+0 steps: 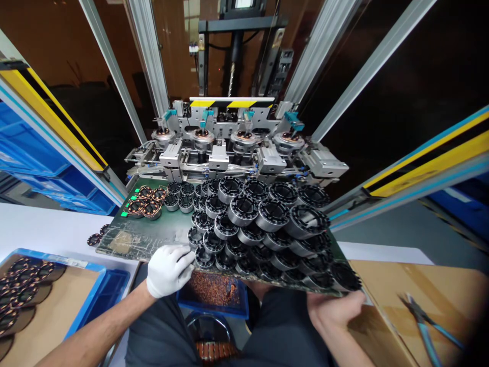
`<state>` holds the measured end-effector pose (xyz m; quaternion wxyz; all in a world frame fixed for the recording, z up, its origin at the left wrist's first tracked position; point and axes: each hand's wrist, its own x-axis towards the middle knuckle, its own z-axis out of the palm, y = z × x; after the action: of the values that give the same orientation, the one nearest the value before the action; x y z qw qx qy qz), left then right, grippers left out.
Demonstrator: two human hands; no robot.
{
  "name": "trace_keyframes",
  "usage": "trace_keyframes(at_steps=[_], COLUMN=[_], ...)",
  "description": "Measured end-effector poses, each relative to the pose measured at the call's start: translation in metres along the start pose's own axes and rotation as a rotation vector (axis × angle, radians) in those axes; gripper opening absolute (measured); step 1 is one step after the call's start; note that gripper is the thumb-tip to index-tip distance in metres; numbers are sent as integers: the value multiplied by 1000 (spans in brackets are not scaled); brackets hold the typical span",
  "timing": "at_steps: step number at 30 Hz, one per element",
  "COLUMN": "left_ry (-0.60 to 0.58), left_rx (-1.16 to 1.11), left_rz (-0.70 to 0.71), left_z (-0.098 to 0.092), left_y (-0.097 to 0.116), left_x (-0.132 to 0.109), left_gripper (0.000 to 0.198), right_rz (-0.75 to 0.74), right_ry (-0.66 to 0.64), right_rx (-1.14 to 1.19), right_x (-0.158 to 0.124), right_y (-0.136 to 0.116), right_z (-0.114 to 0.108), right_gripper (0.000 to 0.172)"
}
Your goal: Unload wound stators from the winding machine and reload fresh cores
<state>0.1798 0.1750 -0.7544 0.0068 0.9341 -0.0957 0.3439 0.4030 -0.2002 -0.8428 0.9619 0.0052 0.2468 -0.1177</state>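
My left hand (170, 270), in a white glove, is at the front edge of a green board (162, 232). Its fingers are stretched out side by side, with the tips against the nearest motor stator cores (204, 256). These are grey metal rings with black slotted insulation, stacked in rows over the board's middle and right. My right hand (336, 308) is bare and lies against the board's front right edge, below a ring at the corner. Its fingers are largely hidden. Several copper-wound stators (150, 208) with green tags sit at the board's back left.
Behind the board stands a machine fixture (219, 158) holding several wound stators. A blue tray (89, 295) with wound stators is at the left. Pliers (424, 323) lie on a cardboard box (439, 285) at the right. A blue bin (244, 300) of copper scraps sits below.
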Motion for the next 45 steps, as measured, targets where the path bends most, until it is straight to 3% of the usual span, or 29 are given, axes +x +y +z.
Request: trace_keyframes(at_steps=[13,20,32,37,45], left_ry=[-5,-2,-1,-6,-6], left_rx=[0,2,1,6,1], left_rz=[1,-3,-11,-12,-13], left_z=[-1,1,0,-1,0], left_y=[-1,-1,0,0,0], left_x=[0,-2,-2,-1,0], left_gripper=[20,19,20,20,20], right_rz=[-34,-109,-48,-31,-52], right_ry=[12,-89,-45,30,13], right_rx=[-156,-335,-213,-182,-204], right_x=[13,11,-1,-2,-6], right_y=[-5,-3,-1,0,3], right_z=[-11,-9,2,6,10], right_gripper=[37,38,41,41,40])
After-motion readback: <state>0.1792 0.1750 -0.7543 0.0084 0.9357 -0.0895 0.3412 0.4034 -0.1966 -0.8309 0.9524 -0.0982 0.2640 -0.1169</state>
